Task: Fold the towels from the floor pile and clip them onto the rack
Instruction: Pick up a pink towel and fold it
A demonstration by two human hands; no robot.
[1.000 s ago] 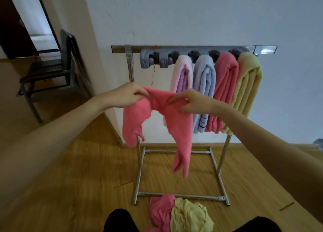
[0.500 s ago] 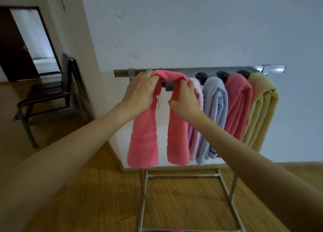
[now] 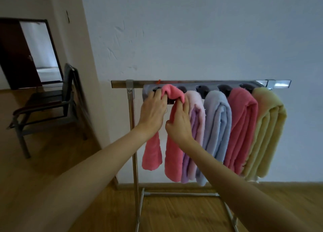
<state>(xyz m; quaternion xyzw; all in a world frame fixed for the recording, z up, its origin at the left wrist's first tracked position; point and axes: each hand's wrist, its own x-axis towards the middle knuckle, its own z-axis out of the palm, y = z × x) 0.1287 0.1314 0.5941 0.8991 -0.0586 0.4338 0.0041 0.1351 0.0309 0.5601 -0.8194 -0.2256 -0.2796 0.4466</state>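
1. Both hands pinch the pink towel point(image 3: 172, 93) up at the grey clip strip point(image 3: 201, 88): left hand point(image 3: 153, 109) grasping the fold's left side, right hand point(image 3: 180, 123) grasping its right.
2. If the thick fold isn't seated deep in its clip, I'd expect it to slide out on release.
3. The right hand's knuckles crowd the lilac towel point(image 3: 195, 119) alongside; a tug could unseat it.

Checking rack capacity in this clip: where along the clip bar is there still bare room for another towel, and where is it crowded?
Crowded: from the coral towel both hands press in, right through the pale pink towel, blue towel, red towel and yellow towel. Bare room: the short bar stretch left of the left hand.
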